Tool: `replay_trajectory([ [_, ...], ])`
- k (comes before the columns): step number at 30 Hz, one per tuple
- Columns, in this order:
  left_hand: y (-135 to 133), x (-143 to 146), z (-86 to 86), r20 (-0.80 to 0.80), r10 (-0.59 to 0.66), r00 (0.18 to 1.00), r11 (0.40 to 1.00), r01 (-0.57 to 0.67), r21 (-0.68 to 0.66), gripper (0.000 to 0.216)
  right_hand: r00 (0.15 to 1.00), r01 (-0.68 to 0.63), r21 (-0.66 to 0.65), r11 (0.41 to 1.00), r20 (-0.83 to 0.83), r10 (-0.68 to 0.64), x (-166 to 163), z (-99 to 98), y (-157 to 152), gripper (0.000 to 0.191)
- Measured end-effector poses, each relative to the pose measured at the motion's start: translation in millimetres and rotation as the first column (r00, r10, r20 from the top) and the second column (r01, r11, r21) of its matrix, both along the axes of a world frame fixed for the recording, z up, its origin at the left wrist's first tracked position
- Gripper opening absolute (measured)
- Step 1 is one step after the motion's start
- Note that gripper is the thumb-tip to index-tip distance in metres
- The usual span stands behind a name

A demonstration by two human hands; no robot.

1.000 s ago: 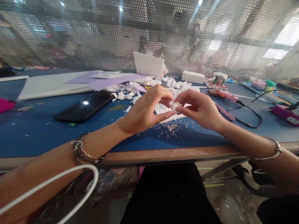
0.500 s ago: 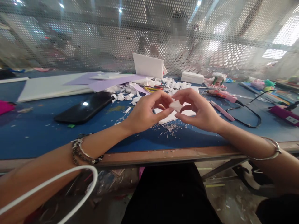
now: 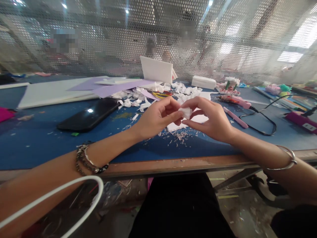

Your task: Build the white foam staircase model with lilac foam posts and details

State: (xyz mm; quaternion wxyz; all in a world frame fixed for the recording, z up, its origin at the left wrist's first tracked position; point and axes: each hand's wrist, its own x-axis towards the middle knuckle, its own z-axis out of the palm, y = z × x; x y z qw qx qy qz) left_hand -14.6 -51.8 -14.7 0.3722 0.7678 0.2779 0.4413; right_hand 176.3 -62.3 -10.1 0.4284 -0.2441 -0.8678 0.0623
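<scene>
My left hand [image 3: 156, 118] and my right hand [image 3: 210, 118] meet above the blue table [image 3: 37, 138], fingertips pinched together on a small white foam piece [image 3: 186, 112]. Both hands are closed around it, and part of the piece is hidden by my fingers. Just beneath them lies a flat white foam sheet [image 3: 198, 119] with pale shavings [image 3: 182, 137] scattered in front of it.
A black phone [image 3: 90, 115] lies to the left. Behind the hands are several white foam scraps [image 3: 138, 99], purple and white sheets [image 3: 74, 88], a white block [image 3: 204, 82], a pink glue gun [image 3: 235, 101] with a black cord [image 3: 266, 122]. A perforated screen [image 3: 158, 36] backs the table.
Both hands have stayed together over the foam sheet. The fingers have shifted on the white piece, turning it slightly between the fingertips.
</scene>
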Motion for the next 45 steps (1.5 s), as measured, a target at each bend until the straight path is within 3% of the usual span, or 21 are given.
replay_trajectory([
  [3,1,0,-0.6,0.001,-0.071,0.998,0.996,0.071,-0.050,0.023,0.999,0.020,-0.002,1.000,-0.046,-0.020,0,0.8,-1,0.014],
  [6,1,0,-1.4,0.039,-0.119,0.992,0.992,0.120,-0.034,0.029,0.994,-0.016,-0.097,0.995,-0.108,0.005,0,1.8,-2,0.012],
  [10,-2,1,-2.8,0.083,-0.081,0.993,0.997,0.080,0.015,0.034,0.974,-0.116,-0.288,0.951,-0.221,0.052,-1,1.4,0,0.015],
  [14,-3,1,-4.1,0.092,-0.020,0.996,1.000,0.019,0.018,0.028,0.971,-0.159,-0.332,0.930,-0.224,0.086,-2,-0.6,1,0.015],
  [21,-1,0,-5.1,0.078,0.018,0.997,1.000,-0.019,0.014,0.024,0.991,-0.098,-0.192,0.977,-0.109,0.078,-1,-1.3,0,0.036],
  [25,1,-1,-6.6,0.048,-0.019,0.999,1.000,0.019,-0.004,0.026,0.999,-0.053,0.036,0.998,-0.006,0.053,1,1.7,2,0.022],
  [29,3,-3,-6.2,0.034,-0.078,0.996,0.995,0.081,-0.064,0.029,0.997,-0.067,0.246,0.967,0.058,0.054,4,1.8,5,0.013],
  [34,5,-4,-5.7,0.028,-0.119,0.993,0.984,0.122,-0.129,0.026,0.997,-0.047,0.207,0.977,0.066,0.034,5,1.7,5,0.014],
  [38,8,-6,-6.1,0.051,-0.086,0.995,0.987,0.092,-0.134,0.024,0.996,-0.080,0.083,0.993,0.050,0.076,8,9.5,0,0.030],
  [41,11,-8,-4.4,0.094,-0.014,0.995,0.993,0.024,-0.113,0.023,0.991,-0.048,0.024,0.999,-0.122,0.051,18,19.7,1,0.030],
  [45,14,-10,-1.6,0.128,0.048,0.991,0.990,-0.030,-0.139,0.024,0.903,0.173,0.109,0.979,-0.414,-0.113,45,36.5,13,0.015],
])
